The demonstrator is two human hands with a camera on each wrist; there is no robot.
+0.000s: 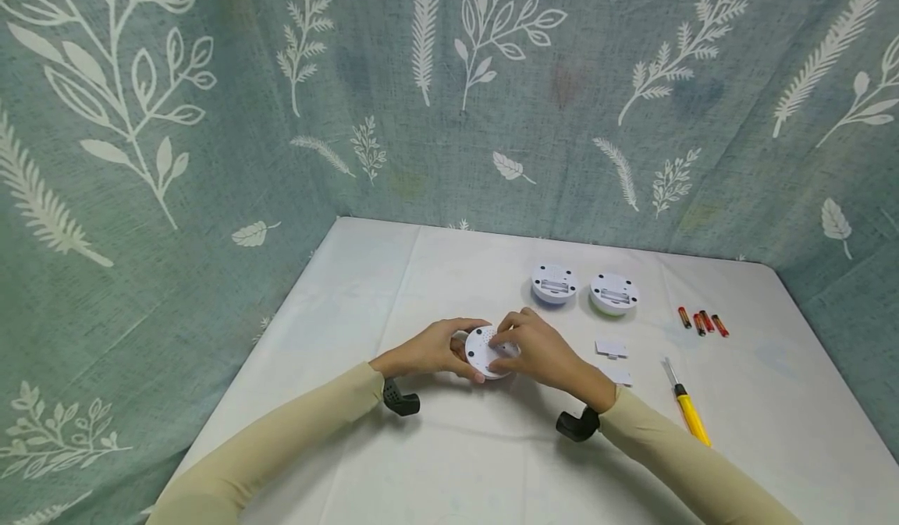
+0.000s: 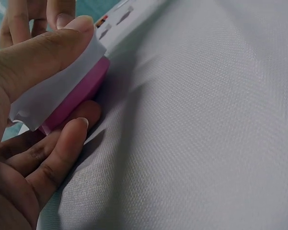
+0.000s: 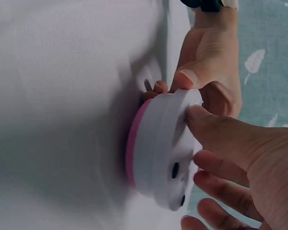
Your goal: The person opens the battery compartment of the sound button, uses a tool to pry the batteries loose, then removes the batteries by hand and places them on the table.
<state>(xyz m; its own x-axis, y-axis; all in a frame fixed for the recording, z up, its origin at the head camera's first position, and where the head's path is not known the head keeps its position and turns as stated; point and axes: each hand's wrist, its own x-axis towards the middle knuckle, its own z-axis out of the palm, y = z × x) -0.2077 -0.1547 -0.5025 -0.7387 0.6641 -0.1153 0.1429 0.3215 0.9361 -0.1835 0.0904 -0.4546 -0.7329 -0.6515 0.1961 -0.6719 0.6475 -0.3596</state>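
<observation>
A round white battery-powered device [image 1: 477, 351] with a pink lower part [image 2: 84, 88] is between my hands, its underside up. Dark rubber feet and a patch of small holes show on that face. My left hand [image 1: 437, 347] grips its left edge, thumb on the white side and fingers around the pink part. Over the face, my right hand [image 1: 544, 349] has its thumb and curled fingertips on the device's underside. In the right wrist view the right thumb [image 3: 203, 117] presses near the device's edge. The right fingers cover part of the underside.
Behind stand two similar devices with open battery bays, one blue-based [image 1: 554, 295], one green-based [image 1: 613, 306]. Two white battery covers [image 1: 612, 349] lie right of my right hand. Several red-and-black batteries [image 1: 699, 324] and a yellow-handled screwdriver [image 1: 691, 416] lie farther right on the white-covered table [image 1: 393, 462].
</observation>
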